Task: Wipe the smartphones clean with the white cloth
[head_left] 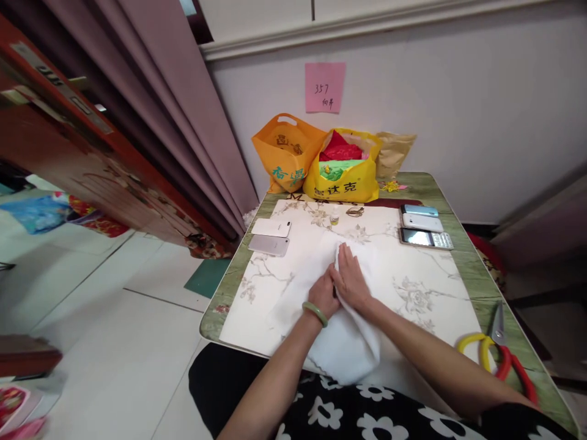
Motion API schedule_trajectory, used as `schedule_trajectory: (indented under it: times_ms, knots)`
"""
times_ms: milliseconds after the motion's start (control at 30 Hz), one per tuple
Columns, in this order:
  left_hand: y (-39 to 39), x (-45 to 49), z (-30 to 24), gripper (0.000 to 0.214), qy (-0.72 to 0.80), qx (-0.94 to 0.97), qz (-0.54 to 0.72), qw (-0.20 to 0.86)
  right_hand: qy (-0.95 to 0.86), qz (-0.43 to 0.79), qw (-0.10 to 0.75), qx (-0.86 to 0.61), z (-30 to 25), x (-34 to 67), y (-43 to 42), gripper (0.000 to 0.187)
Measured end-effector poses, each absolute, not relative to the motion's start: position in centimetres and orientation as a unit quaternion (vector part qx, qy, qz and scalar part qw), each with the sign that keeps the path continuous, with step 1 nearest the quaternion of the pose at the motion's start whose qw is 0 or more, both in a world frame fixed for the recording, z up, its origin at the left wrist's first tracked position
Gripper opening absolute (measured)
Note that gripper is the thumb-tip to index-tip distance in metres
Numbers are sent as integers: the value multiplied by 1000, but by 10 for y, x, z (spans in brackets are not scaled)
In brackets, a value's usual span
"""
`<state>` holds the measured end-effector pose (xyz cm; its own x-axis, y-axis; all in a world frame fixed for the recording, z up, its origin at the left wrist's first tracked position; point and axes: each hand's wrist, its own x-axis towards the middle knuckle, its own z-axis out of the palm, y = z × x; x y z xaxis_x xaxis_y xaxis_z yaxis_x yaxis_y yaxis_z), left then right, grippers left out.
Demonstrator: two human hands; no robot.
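"At the table's (pixel 431 190) near middle, what step shows?"

"Left hand (pixel 323 291) seemingly clamped on a mostly hidden dark object (pixel 334 292) against white cloth (pixel 348 349); right hand (pixel 352 280) flat-fingered, its grip unclear. Probably wiping, which calls for steady pressure."

"Any writing?"

"Far side: pink note (pixel 325 87), '357'; yellow shopping bag (pixel 342 190), '达克'; orange shopping bag (pixel 288 159), '香'."

The pink paper (pixel 325 101) on the wall (pixel 413 110) says 357, the orange bag (pixel 270 150) has 香 on it, and the yellow bag (pixel 316 177) says 达克
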<state>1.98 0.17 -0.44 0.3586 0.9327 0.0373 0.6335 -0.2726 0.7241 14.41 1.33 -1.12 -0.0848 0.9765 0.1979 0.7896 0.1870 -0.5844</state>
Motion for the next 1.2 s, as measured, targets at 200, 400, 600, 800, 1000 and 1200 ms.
schedule_trajectory:
  times_ms: [200,400,600,800,1000,1200]
  knots:
    - [5,19,-8,57,515,758,248,313,-746,168,271,-585,-12,131,-41,68]
    - [4,20,-2,79,506,764,243,318,-690,204,250,-647,-1,148,39,67]
    - [3,17,-6,70,508,772,233,301,-735,140,248,-615,-6,143,-4,67]
    - [6,16,-9,64,522,768,217,303,-791,107,218,-561,-7,145,-50,73]
    - [3,18,-6,78,520,774,215,290,-697,155,176,-677,4,153,40,68]
    - [3,15,-8,69,515,773,220,298,-773,65,202,-598,-5,150,-17,71]
